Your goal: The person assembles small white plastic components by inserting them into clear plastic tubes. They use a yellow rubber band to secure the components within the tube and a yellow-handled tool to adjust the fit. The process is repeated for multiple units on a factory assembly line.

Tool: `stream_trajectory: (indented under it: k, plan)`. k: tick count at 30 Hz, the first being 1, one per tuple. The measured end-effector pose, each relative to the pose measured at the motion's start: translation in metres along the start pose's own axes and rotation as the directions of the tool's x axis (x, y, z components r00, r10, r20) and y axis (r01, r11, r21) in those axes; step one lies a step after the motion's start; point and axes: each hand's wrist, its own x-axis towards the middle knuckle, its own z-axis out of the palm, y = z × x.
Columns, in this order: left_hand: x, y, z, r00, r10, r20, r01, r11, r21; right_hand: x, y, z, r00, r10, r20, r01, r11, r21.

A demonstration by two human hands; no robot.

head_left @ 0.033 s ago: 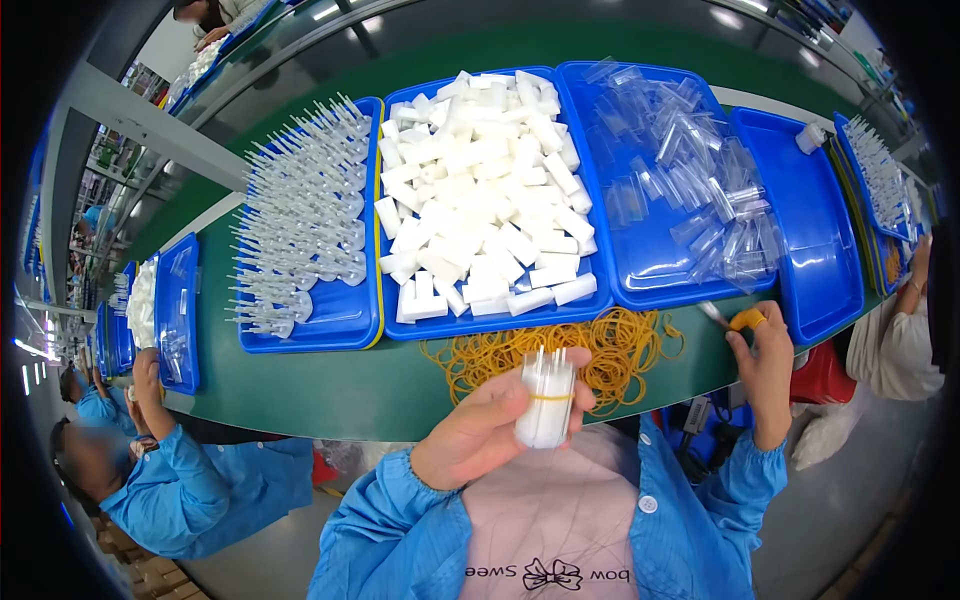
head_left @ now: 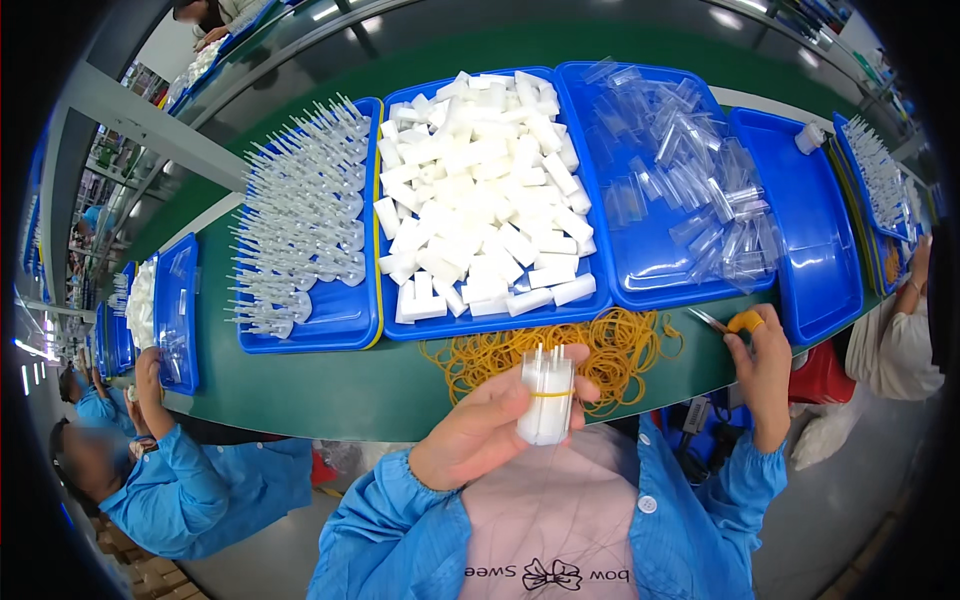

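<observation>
The left hand (head_left: pixel 480 430) is curled in a grip at centre; the right hand (head_left: pixel 762 365), raised at the right, seems pinched shut.

A: Place type?
B: Factory assembly line. Long green tabletop (head_left: pixel 330 395) with a row of blue trays (head_left: pixel 350 320) holding bulk parts: white blocks (head_left: pixel 480 190), clear tubes (head_left: pixel 690 190), white pronged pieces (head_left: pixel 300 220).
A: More evidence?
B: Rubber band pile (head_left: pixel 610 350), workers in matching blue smocks (head_left: pixel 190 490) seated alongside, more trays farther down, overhead strip lights.
</observation>
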Motion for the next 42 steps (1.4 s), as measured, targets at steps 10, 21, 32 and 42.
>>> stream_trajectory:
  k: [10,21,32,42]
  plan:
    - [-0.003,-0.003,0.006,0.975,0.208,-0.072,-0.16,0.894,0.417,-0.018,-0.02,-0.017,0.946,0.302,-0.119,-0.157,0.745,0.648]
    - [-0.002,-0.007,0.002,0.945,0.325,-0.031,-0.197,0.642,0.741,-0.006,-0.032,0.016,0.98,0.194,-0.051,-0.139,0.84,0.525]
    - [0.004,-0.007,0.005,0.939,0.34,-0.051,-0.126,0.479,0.869,-0.004,-0.13,0.02,0.927,0.018,0.375,-0.375,0.076,0.924]
    - [0.0,-0.009,0.003,0.931,0.362,-0.037,-0.136,0.439,0.888,0.002,-0.132,0.019,0.85,-0.051,0.524,-0.523,0.036,0.852]
